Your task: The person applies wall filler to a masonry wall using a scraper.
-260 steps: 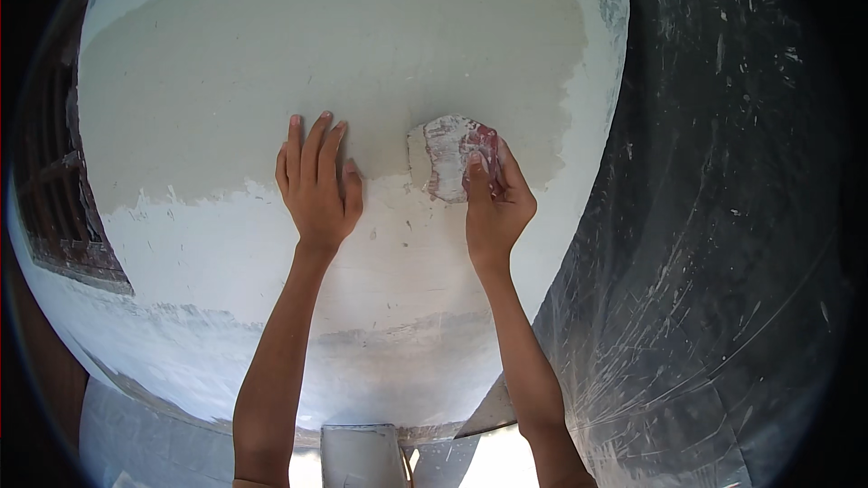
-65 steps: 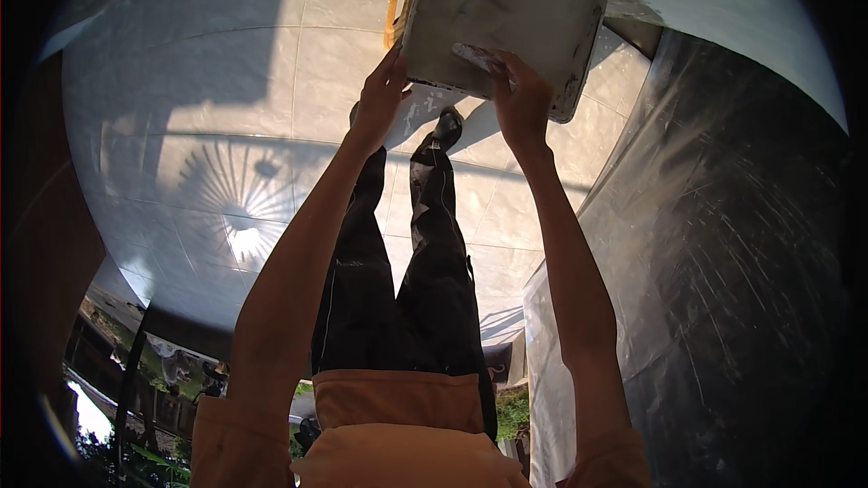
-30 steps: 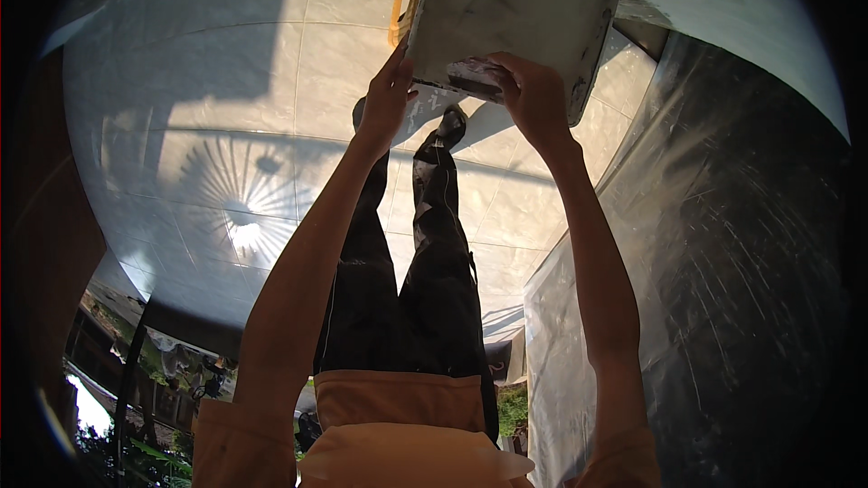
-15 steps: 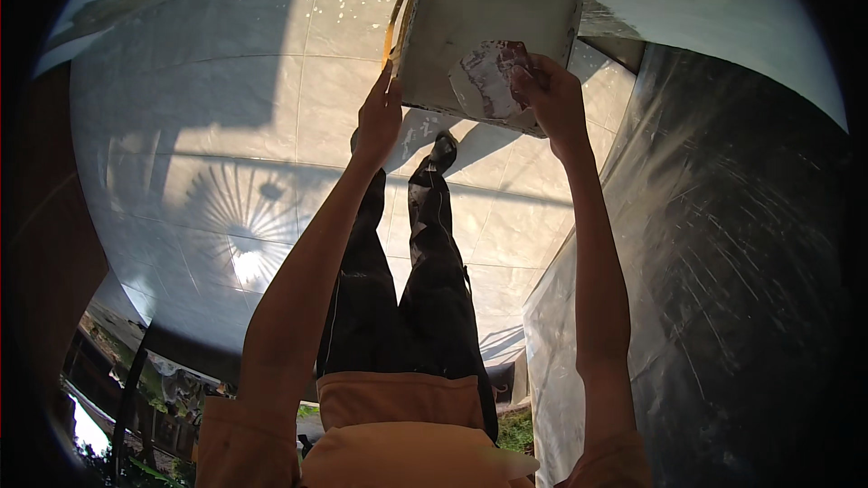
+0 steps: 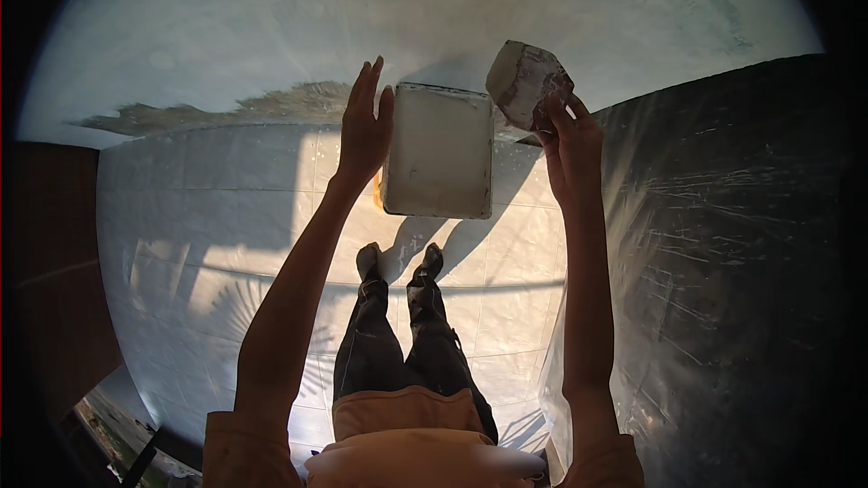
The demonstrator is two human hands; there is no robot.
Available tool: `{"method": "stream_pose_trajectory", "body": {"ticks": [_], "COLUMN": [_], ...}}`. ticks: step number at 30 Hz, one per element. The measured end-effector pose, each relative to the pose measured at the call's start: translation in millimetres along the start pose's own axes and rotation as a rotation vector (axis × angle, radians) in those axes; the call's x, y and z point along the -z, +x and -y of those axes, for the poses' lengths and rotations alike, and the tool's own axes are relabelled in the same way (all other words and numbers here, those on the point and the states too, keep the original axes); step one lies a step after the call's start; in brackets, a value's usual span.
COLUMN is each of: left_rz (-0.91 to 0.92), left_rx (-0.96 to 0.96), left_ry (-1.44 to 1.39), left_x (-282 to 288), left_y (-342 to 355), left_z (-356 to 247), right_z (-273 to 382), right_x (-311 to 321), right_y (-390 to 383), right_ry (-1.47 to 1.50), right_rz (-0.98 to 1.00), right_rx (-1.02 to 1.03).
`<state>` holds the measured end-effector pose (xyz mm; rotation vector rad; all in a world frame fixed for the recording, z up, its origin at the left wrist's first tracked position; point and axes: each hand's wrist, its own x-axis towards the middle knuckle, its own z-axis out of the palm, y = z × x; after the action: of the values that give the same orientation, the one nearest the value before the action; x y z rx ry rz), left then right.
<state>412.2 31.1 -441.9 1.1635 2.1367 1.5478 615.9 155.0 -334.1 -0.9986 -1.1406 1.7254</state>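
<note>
My right hand (image 5: 572, 146) pinches a flat scraper (image 5: 524, 90), a many-sided piece smeared with whitish and reddish-brown paste. It is raised in front of the pale wall, right of a rectangular tray (image 5: 438, 154). The tray has a grey-beige surface and a chipped dark rim, with an orange strip along its left side. My left hand (image 5: 366, 131) is held just left of the tray's far corner, fingers stretched up and thumb apart, with nothing in it. What supports the tray is hidden beneath it.
A pale wall (image 5: 362, 18) stands ahead, with a bare grey-brown patch along its foot. A dark scuffed sheet (image 5: 723, 244) covers the right side. Light floor tiles (image 5: 244, 208) carry shadows around my feet (image 5: 429, 260). A brown panel (image 5: 54, 280) is at the left.
The view has tilted up toward the wall, so the tray appears lower. My left hand has come off the tray's edge. My right hand has moved the scraper from over the tray toward the wall.
</note>
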Motion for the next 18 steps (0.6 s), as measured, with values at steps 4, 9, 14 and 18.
{"method": "stream_pose_trajectory", "body": {"ticks": [4, 9, 14, 18], "left_rz": [-0.077, -0.176, -0.292, -0.353], "left_rx": [-0.215, -0.417, -0.670, -0.787], "left_ry": [0.058, 0.110, 0.099, 0.061], "left_x": [32.0, 81.1, 122.5, 151.1], "left_y": [53.2, 108.2, 139.3, 144.3], "left_z": [-71.0, -168.1, -259.5, -327.3], "right_z": [74.7, 166.4, 244.4, 297.0], "right_x": [-26.8, -56.9, -84.2, -95.9], "right_y": [-3.9, -19.7, -53.6, -84.3], "right_ry": [0.062, 0.182, 0.197, 0.159], "right_rz": [-0.021, 0.068, 0.069, 0.099], "right_rx": [0.137, 0.320, 0.479, 0.609]}}
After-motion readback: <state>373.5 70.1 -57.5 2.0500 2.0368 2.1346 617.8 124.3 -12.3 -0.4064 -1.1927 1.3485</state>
